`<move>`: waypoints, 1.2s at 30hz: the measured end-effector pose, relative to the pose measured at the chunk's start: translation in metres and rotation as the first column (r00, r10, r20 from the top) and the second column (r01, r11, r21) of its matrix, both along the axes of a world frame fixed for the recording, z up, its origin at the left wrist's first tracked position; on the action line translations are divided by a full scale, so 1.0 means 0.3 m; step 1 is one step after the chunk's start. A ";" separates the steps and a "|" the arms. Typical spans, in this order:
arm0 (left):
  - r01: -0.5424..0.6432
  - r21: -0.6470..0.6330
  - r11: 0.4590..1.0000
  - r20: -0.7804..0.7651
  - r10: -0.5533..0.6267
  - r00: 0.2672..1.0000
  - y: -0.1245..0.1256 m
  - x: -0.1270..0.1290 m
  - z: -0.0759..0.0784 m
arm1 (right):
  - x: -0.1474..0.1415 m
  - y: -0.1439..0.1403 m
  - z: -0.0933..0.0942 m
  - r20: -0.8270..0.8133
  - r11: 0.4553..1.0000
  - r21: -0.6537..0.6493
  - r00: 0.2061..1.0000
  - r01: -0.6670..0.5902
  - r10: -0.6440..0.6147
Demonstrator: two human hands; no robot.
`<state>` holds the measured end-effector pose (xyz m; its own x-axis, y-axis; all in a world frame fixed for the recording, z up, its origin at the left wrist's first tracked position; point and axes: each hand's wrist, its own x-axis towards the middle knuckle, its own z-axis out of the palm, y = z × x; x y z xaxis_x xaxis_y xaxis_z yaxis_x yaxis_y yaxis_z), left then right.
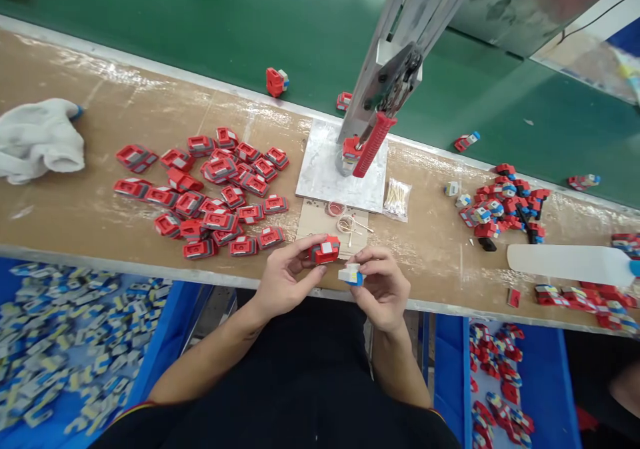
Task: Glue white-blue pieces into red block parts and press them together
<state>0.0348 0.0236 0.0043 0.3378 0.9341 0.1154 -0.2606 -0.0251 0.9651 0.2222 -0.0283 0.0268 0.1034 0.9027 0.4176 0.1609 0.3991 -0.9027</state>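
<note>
My left hand [287, 277] is closed around a red toy vehicle part [326, 250] with a pale patch on its face. A white and blue toy part [351, 274] is pinched between the fingers and thumb of my right hand [383, 289]. The two parts are close together but apart, over the table's front edge. Just beyond them lie two small round dishes [346, 223] and cotton swabs [361, 225] on a piece of cardboard [313, 222]. A press with a red handle [375, 143] stands behind on a pale plate [320, 162], with a red part under it.
Many red parts [220, 219] are spread at left. Joined red, white and blue toys [507, 202] heap at right near a white bottle [570, 263]. Blue bins [167, 322] flank me. A bag of swabs [397, 199], a cloth [43, 139] and a green belt [200, 29] lie beyond.
</note>
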 end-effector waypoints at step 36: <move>0.062 0.217 0.974 -0.199 -0.018 0.980 0.009 -0.013 0.046 | 0.025 0.031 0.082 0.453 0.994 0.031 0.888 -0.108 0.082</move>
<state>0.0308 0.0263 0.0182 0.4107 0.8781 0.2454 -0.0732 -0.2365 0.9689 0.2296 -0.0190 0.0513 -0.1921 0.8736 0.4472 0.5037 0.4789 -0.7191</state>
